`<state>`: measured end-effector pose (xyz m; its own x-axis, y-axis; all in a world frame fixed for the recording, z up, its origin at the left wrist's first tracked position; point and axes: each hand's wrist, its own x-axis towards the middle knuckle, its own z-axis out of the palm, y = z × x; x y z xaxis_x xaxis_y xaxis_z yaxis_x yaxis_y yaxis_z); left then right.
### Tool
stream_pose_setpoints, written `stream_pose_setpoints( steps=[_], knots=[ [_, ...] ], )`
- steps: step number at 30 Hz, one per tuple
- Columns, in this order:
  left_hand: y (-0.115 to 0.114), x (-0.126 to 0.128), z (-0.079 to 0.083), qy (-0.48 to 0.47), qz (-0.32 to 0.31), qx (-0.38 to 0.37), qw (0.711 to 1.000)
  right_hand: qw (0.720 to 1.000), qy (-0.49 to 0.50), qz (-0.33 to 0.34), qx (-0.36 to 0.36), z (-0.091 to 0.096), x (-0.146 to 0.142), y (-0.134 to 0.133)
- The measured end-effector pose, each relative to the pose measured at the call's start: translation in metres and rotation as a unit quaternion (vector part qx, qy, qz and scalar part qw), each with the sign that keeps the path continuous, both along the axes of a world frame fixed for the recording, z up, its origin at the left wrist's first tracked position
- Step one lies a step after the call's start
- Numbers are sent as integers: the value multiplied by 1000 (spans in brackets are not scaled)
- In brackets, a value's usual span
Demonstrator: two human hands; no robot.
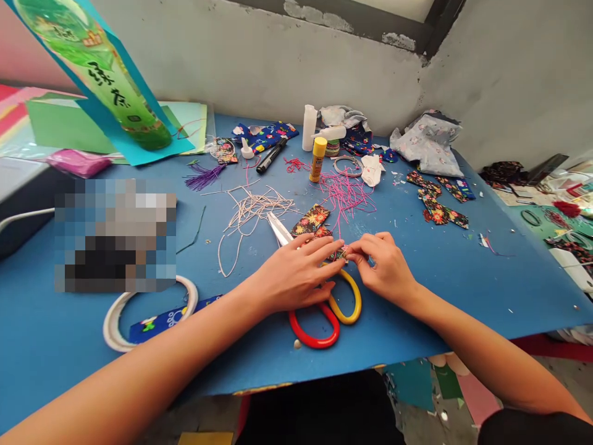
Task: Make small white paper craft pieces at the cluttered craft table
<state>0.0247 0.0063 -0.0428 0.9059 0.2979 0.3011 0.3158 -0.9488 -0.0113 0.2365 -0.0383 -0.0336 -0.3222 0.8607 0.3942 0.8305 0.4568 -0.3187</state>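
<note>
Head view shows a dark floral strip (pixel 311 218) near the middle of the near edge of the blue worktop (pixel 467 278), partly hidden by the left hand (pixel 299 272). This hand is open and laid flat with fingers spread, its fingertips on the strip, probably so that the small material does not slide. The right hand (pixel 386 262) has thumb and forefinger closed, it seems on the near end of the strip; if a pink cord is also in this pinch, I cannot tell.

Under the left hand lie the scissors (pixel 319 343), blades toward the far edge and handles toward the near edge, which would make them easy to take.

Just beyond the strip are tangled pink cords (pixel 349 194) and, to their left, white cords (pixel 257 207), loose but in separate heaps. Behind the pink heap a glue stick (pixel 317 161) stands upright, so it should not roll. A black marker (pixel 272 156) lies left of it, toward the far edge.

Toward the left edge, a white ring (pixel 110 321) rests beside the left forearm, with a blue printed strip (pixel 157 324) partly within its outline. More floral pieces (pixel 438 209) lie toward the far right corner, well apart from the hands.
</note>
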Motion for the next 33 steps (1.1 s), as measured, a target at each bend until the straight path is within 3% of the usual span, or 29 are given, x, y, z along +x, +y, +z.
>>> stream_pose_setpoints(
  steps=[10, 17, 26, 33],
  knots=[
    [-1, -1, 2, -3, -7, 32, 999, 988, 110, -49, -100, 2, -2, 2],
    [-2, -1, 4, -6, -11, 28, 1000, 971, 158, -39, -175, 2, 1, 2],
    [2, -4, -6, -32, 76, -121, 989, 987, 86, -52, -126, 7, 52, 9],
    [3, -3, -6, -39, 77, -136, 987, 998, -14, -16, -57, 2, 76, -4]
  ],
)
